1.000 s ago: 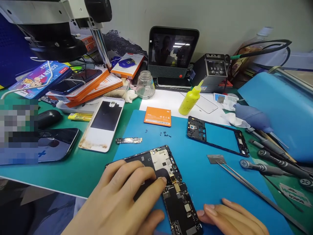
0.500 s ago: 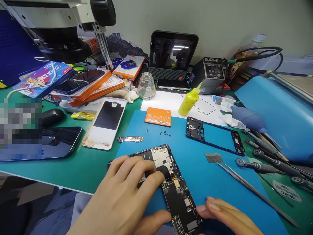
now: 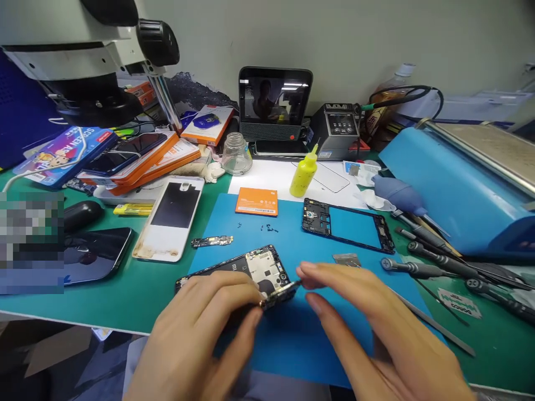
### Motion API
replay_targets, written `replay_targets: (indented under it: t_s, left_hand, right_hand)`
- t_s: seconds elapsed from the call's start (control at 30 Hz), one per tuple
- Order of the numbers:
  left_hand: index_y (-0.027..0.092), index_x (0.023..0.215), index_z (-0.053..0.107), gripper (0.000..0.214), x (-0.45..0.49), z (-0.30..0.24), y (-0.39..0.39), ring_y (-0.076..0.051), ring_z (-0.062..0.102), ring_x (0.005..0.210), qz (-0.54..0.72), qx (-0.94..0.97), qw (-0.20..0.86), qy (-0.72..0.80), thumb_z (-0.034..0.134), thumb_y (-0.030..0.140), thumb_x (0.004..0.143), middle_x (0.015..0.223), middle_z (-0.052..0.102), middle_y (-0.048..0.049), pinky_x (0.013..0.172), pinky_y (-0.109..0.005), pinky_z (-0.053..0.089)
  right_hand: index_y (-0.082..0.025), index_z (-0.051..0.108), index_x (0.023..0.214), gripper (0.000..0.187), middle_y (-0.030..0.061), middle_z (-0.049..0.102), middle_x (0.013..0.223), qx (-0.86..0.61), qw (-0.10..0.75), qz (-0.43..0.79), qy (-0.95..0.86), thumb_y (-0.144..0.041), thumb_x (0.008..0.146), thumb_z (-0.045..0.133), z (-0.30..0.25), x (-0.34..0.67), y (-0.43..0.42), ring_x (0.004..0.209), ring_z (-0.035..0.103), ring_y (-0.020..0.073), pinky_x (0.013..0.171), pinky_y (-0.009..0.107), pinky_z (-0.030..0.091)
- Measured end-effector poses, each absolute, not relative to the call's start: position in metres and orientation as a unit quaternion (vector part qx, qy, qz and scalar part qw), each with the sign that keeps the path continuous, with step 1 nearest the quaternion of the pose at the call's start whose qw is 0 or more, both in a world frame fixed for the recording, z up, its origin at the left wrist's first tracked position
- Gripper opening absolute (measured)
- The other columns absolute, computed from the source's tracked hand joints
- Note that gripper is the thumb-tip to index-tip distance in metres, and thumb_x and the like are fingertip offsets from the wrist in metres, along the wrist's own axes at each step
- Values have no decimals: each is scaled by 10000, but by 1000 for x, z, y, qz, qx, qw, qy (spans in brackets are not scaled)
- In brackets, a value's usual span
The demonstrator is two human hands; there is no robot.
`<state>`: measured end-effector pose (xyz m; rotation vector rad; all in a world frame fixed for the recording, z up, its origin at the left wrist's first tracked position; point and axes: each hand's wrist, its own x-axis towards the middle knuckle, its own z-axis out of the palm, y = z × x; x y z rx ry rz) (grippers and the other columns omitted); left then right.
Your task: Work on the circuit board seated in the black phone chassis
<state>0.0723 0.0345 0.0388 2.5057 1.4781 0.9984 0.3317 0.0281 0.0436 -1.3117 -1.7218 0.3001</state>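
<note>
1. Left hand [image 3: 200, 328]: grip closed on the opened phone [image 3: 261, 267], which lies near-left on the blue mat [image 3: 334, 239].
2. Right hand [image 3: 376, 328]: grip narrow, fingertips [image 3: 301, 273] touching the phone's right edge; whether they are clamped on it, I cannot tell.

Handling: I'd pin it firmly and pry gently, sparing the exposed board.

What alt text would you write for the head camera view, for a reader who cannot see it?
Two bare hands hold an opened phone over a blue mat: the left hand grips its near end, the right hand pinches a corner. Behind lie an empty phone frame, an orange battery, a yellow bottle and screwdrivers on a cluttered green bench.
</note>
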Motion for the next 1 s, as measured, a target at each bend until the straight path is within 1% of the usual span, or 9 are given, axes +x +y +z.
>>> replay_targets:
  t_s: [0.1,0.23,0.33,0.43,0.53,0.63,0.77,0.93,1.0]
  left_hand:
    - [364,1365,641,107,71,40,33,-48,907,1024,316,800,29,509,550,334,1318,1160,913,119,954,-150,632]
    - [384,1336,674,92,71,44,37,-55,911,976,303,794,53,524,586,399,1312,1123,908,126,903,-113,642]
    - [387,1254,752,135,73,50,44,-56,889,905,320,777,106,531,699,508,1277,1079,897,121,820,-75,631]
    - [361,1075,829,172,75,55,54,-48,833,788,346,728,192,560,812,478,1199,966,872,133,735,-54,596]
    - [361,999,862,186,75,58,63,-41,791,746,343,690,266,579,848,479,1141,892,851,141,694,-41,557]
    - [347,986,874,268,73,60,66,-66,774,746,326,678,291,591,839,567,1134,887,847,111,659,-72,551]
    - [345,979,875,347,71,61,65,-87,739,772,307,658,305,616,832,652,1133,915,826,84,640,-114,536]
    - [369,912,870,300,72,64,72,-69,718,778,320,652,331,602,876,590,1113,866,815,121,669,-101,514]
    - [371,884,879,293,71,65,78,-68,721,751,317,654,347,593,882,563,1106,843,831,126,631,-105,495]
  right_hand:
    - [-316,903,1378,491,106,903,1195,-547,452,134,-692,-698,1073,938,33,346,29,1156,924,360,951,407,814]
    - [-323,896,1338,469,93,893,1178,-555,444,147,-688,-721,1090,913,25,352,33,1165,917,351,938,391,800]
    - [-333,875,1325,314,63,891,1161,-549,439,155,-695,-606,1172,857,23,345,40,1145,920,314,926,349,778]
    - [-373,805,1307,92,-13,881,1148,-517,439,157,-718,-423,1274,736,25,340,47,1084,904,206,936,248,723]
    - [-363,742,1275,49,-49,852,1130,-483,419,149,-754,-327,1290,714,28,337,49,979,852,138,958,197,667]
    - [-324,724,1253,81,-42,828,1118,-445,383,134,-798,-264,1296,688,30,337,48,971,817,124,939,238,616]
    - [-287,738,1298,127,-23,812,1116,-411,321,83,-850,-196,1299,650,27,339,46,985,766,153,929,328,544]
    - [-223,746,1423,223,28,814,1131,-375,276,-33,-884,-166,1304,567,25,345,49,981,661,199,879,352,492]
    - [-195,750,1443,259,65,839,1155,-355,250,-72,-898,-204,1301,533,27,347,52,992,677,221,869,371,509]
